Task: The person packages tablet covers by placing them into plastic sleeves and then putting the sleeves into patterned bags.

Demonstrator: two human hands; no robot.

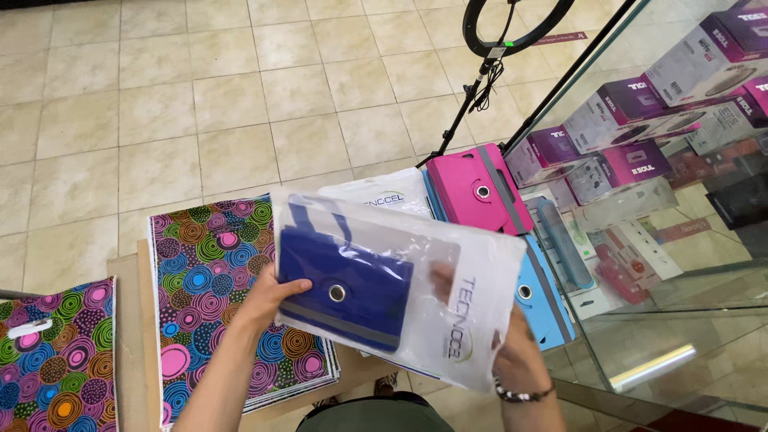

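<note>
One blue case point(344, 290) in one clear bag point(448, 312); both hands' point(268, 296) fingers point(292, 286) grip it.

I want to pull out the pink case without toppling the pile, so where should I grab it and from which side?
Take the pink case by its upper edge, coming from the floor side. That edge is bare; its lower end lies under the clear bag held by the left hand and right hand, and a glass cabinet crowds the right.

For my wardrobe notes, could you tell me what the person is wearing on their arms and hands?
Both forearms are bare, with no sleeves in view. The left hand shows no ring or glove. At the wrist below the right hand sits a dark beaded bracelet with light accents.
</note>
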